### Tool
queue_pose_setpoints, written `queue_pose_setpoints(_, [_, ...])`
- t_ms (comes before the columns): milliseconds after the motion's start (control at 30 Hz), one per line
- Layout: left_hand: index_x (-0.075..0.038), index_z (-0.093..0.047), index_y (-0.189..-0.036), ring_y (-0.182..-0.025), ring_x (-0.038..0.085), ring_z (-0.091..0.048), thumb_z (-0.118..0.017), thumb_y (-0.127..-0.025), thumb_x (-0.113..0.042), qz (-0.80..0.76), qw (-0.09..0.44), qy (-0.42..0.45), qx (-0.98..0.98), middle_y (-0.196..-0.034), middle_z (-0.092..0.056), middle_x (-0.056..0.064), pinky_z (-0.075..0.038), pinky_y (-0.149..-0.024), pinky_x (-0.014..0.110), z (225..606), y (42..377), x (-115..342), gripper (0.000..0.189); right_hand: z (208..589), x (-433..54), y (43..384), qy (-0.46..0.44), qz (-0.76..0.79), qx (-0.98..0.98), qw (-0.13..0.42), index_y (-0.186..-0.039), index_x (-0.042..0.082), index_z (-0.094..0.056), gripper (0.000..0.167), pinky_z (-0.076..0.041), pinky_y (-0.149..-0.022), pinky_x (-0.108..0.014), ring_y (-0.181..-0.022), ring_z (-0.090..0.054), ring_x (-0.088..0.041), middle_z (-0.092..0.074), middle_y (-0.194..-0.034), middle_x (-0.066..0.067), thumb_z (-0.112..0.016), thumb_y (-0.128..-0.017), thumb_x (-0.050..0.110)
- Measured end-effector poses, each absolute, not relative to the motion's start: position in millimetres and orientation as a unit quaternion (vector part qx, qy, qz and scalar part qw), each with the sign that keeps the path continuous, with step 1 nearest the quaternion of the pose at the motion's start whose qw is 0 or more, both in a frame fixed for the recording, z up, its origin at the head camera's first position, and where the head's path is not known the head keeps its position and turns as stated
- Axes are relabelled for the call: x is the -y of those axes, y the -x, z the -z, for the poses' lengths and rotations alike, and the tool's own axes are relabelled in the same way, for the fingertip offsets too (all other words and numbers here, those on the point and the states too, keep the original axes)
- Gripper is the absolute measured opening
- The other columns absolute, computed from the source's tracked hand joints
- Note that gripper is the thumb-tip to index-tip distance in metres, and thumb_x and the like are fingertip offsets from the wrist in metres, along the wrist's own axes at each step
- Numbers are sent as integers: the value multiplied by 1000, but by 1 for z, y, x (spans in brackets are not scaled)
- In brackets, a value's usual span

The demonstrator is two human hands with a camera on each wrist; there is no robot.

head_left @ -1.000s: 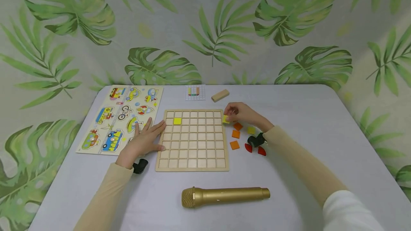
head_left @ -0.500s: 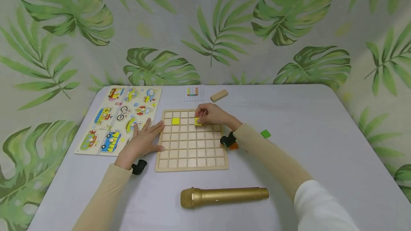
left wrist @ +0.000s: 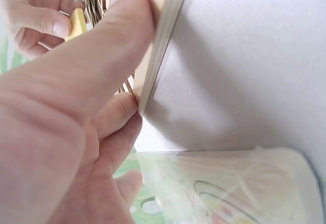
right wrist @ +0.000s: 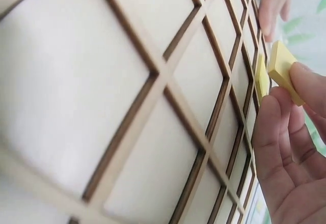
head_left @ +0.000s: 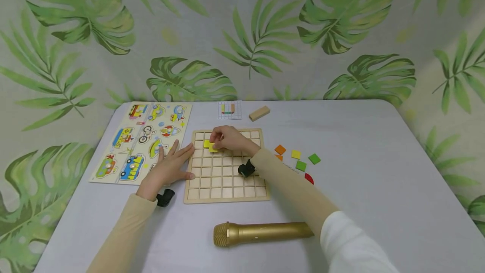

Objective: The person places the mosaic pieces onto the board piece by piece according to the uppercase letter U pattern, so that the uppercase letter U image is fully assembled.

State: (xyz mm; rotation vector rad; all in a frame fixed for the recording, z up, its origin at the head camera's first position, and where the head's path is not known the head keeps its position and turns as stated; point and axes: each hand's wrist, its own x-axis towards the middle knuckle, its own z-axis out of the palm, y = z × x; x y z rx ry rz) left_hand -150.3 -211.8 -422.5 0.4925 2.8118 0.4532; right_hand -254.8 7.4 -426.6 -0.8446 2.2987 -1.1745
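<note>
At eleven o'clock over the grid board [head_left: 227, 181], the right hand [head_left: 230, 138] pinches a yellow tile [right wrist: 282, 65] — square, no long axis, tilted, one corner towards twelve in the right wrist view — beside a second tile [right wrist: 261, 76]. The left hand [head_left: 168, 167], fingers spread, touches nine o'clock, seemingly for steadiness.

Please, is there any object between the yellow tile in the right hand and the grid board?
Nothing visible stands between the held yellow tile in the right hand and the grid board; a second yellow tile sits close by, set into it.
</note>
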Motion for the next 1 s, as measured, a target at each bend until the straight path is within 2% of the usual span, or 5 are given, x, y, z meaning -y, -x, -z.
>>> queue_pose_setpoints(300, [-1,-31,-148,-141,46,-3,-73,-82,-35,-157,120,-175,-965,-155,-25,14,8,-102,71,424,151,212,85,433,10,250,302,410,-835,207,-92,3,-65,6,-43,-63,-22,-68,-52,-13,-60,-76,-2,-67,-86,0])
queue_pose_setpoints(533, [-1,-32,-148,-141,46,-3,-73,-82,-34,-155,122,-175,-965,-155,-25,14,8,-102,71,426,151,213,85,431,16,244,329,327,-870,164,-89,7,-67,5,-42,-62,-21,-64,-52,-10,-59,-70,2,-66,-86,2])
queue_pose_setpoints(1000, [-2,-32,-148,-141,46,-3,-73,-82,-34,-156,118,-173,-965,-155,-25,14,7,-102,72,428,152,213,85,429,20,238,351,252,-890,143,-85,10,-64,7,-40,-64,-24,-71,-49,-13,-56,-77,1,-65,-88,4])
